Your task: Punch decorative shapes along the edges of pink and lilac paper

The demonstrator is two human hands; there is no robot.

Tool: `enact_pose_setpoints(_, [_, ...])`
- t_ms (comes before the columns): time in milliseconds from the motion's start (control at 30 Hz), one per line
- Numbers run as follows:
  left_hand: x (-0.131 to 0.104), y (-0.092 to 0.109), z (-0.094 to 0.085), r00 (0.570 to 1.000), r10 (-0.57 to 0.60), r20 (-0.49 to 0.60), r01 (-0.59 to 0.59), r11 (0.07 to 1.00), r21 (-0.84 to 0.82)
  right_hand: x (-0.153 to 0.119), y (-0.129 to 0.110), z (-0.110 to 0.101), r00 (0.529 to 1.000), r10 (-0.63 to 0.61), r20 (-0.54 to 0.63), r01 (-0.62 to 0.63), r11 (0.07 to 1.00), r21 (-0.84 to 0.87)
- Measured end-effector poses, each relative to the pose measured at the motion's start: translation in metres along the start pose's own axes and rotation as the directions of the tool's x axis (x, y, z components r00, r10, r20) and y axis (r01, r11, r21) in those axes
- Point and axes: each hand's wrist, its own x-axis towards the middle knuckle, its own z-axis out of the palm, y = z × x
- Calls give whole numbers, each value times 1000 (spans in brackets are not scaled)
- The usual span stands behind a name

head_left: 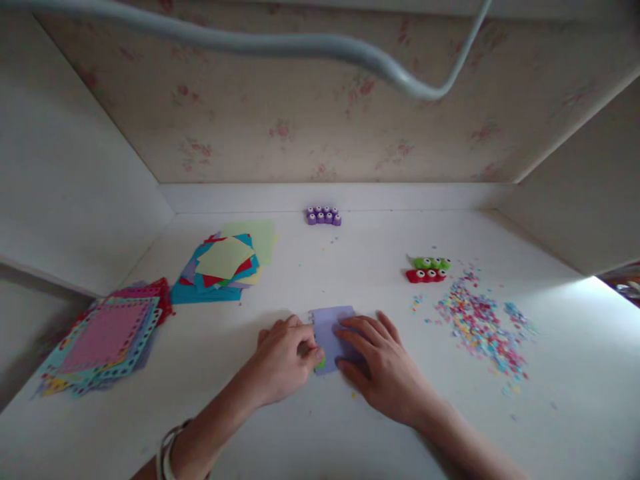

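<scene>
The left hand (285, 357) is curled up tight on a little green punch (320, 363). Only a small green bit of it peeks out by the fingertips, so most of it is hidden. The punch sits right at the left edge of the purple paper square (333, 333), near the bottom corner. The right hand (380, 367) lies flat and open on top of that paper, with the fingers spread, pressing it to the white desk (320, 433). It holds nothing; it only pushes down.

How far along does the work look? The left edge of the purple paper has small holes along the upper part, above the left hand. The other edges look plain, as far as can be seen, so this sheet seems only just begun.

Far to the left of the left hand lies a pile of punched papers (107, 337) with holes all round their edges. These look done. Behind that hand, up and to the left, is a stack of plain colored papers (223, 267), which look untouched.

To the right of the right hand is a heap of tiny paper bits (480, 327). Past them are red and green punches (427, 269). Purple punches (324, 215) sit well away at the back wall.
</scene>
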Motion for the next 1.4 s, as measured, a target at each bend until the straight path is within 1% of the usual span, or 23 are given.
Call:
enact_pose_setpoints(100, [-11, -10, -5, 999, 28, -44, -31, 998, -47, -3, 3, 4, 1000, -8, -26, 8, 1000, 1])
enact_pose_setpoints(167, [-20, -23, -8, 994, 49, -102, -55, 997, -56, -4, 4, 5, 999, -11, -42, 11, 1000, 10])
enact_pose_setpoints(300, [-36, -58, -8, 965, 92, -246, -100, 995, -18, -4, 4, 4, 999, -5, -51, 7, 999, 34])
enact_pose_setpoints(367, [-41, -72, -6, 949, 143, -280, -143, 989, 18, -3, 4, 5, 998, -1, -62, 3, 999, 46])
enact_pose_setpoints(433, [-45, -79, -4, 936, 189, -299, -181, 982, 54, -2, 6, 6, 996, 4, -84, 2, 998, 63])
enact_pose_setpoints(533, [-45, -76, -2, 921, 230, -314, -215, 973, 83, -2, 5, 9, 987, 18, -158, 1, 993, 115])
enact_pose_setpoints(633, [-40, -58, -3, 902, 282, -328, -272, 959, 77, -6, -8, 8, 971, 44, -237, 10, 975, 220])
enact_pose_setpoints(667, [-39, -50, -3, 892, 302, -336, -296, 953, 72, -7, -16, 6, 970, 51, -238, 15, 963, 269])
enact_pose_setpoints(733, [-36, -36, -2, 868, 345, -358, -345, 936, 67, -7, -33, 2, 979, 35, -203, 44, 928, 371])
enact_pose_setpoints(833, [-32, -23, 4, 823, 406, -397, -414, 907, 69, -4, -53, -7, 983, -50, -179, 127, 885, 449])
enact_pose_setpoints(900, [-29, -24, 11, 786, 438, -436, -457, 887, 68, -1, -58, -13, 982, -59, -180, 137, 877, 460])
enact_pose_setpoints(967, [-27, -28, 18, 752, 461, -472, -495, 867, 59, 1, -58, -17, 989, -41, -144, 105, 876, 471])
enact_pose_setpoints(1067, [-24, -35, 26, 731, 478, -488, -526, 849, 43, 0, -57, -21, 996, -37, -80, 71, 876, 476])
enact_pose_setpoints(1167, [-24, -36, 28, 734, 453, -505, -513, 858, 24, 0, -46, -25, 997, 16, -80, 24, 878, 478])
enact_pose_setpoints(1200, [-24, -36, 27, 735, 439, -517, -501, 865, 21, 2, -37, -28, 994, 57, -91, -7, 881, 473])
enact_pose_setpoints(1267, [-24, -38, 25, 733, 409, -544, -475, 880, 21, 8, -10, -40, 976, 165, -143, -88, 896, 435])
enact_pose_setpoints(1300, [-24, -40, 25, 730, 396, -558, -462, 886, 24, 12, 8, -48, 953, 232, -195, -141, 909, 393])
enact_pose_setpoints(1333, [-24, -42, 25, 726, 385, -570, -451, 892, 28, 18, 27, -56, 919, 291, -266, -199, 925, 324])
enact_pose_setpoints(1367, [-25, -45, 25, 725, 376, -577, -440, 897, 31, 24, 48, -65, 873, 333, -355, -271, 939, 212])
enact_pose_setpoints(1400, [-25, -47, 25, 727, 370, -578, -431, 902, 34, 30, 68, -74, 846, 346, -406, -344, 936, 81])
